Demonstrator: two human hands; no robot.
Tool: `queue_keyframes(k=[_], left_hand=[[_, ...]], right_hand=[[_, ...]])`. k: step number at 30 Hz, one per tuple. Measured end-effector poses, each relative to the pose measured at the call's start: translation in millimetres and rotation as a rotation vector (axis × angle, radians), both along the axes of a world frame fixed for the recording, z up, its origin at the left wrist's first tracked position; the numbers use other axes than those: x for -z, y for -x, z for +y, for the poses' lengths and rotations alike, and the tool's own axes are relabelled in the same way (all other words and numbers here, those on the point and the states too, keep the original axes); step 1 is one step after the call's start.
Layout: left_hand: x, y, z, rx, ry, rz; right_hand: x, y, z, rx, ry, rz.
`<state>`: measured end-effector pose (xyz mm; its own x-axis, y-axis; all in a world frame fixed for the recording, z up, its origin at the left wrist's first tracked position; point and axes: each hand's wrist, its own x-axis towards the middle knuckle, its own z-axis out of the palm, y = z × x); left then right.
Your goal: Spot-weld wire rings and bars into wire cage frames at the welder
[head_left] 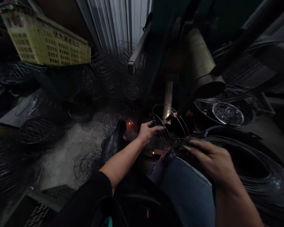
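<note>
Nearest us, the right hand (210, 157) had its fingers nearly together, seeming to pinch the near side of the round wire frame (182, 121), though blur softened that contact. Farther out, the left hand (148, 131) had thumb and fingers drawn in about the opposite rim — a light hold, we judged. The frame stood between both hands, beyond the denim-clad knee (177, 176) and by the lower end of a metal rod (168, 97). We took it for light and springy — thin wires, easily bent, perhaps hot, with sparks (130, 123) nearby; the outer rims looked safest to hold. Farthest, a yellow crate (47, 39) sat up left.
</note>
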<state>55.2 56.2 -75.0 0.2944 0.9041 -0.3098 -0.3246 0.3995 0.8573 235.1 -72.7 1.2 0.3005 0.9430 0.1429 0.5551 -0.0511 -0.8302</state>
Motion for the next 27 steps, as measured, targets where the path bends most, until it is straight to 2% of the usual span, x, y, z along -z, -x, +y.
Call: queue_keyframes(k=[3,10,18,22,27], left_hand=[[0.9,1.8,1.3,0.003,0.091,0.046],[-0.4,5.9,15.0,0.010,0.190,0.043],[1.2,2.1,21.7,0.000,0.238,0.039],[1.7,-1.8,22.7,-0.023,0.264,0.049],[-1.3,-1.8,22.6,-0.032,0.278,0.058]], right_hand=[[-6.9,11.5,12.9,-0.042,-0.037,-0.009],[-27.3,25.6,48.8,-0.074,-0.012,-0.049],[-28.1,23.7,74.8,-0.055,0.016,-0.076],[-27.5,20.4,79.5,-0.023,0.067,-0.126],[-29.8,21.5,81.2,-0.036,0.072,-0.087]])
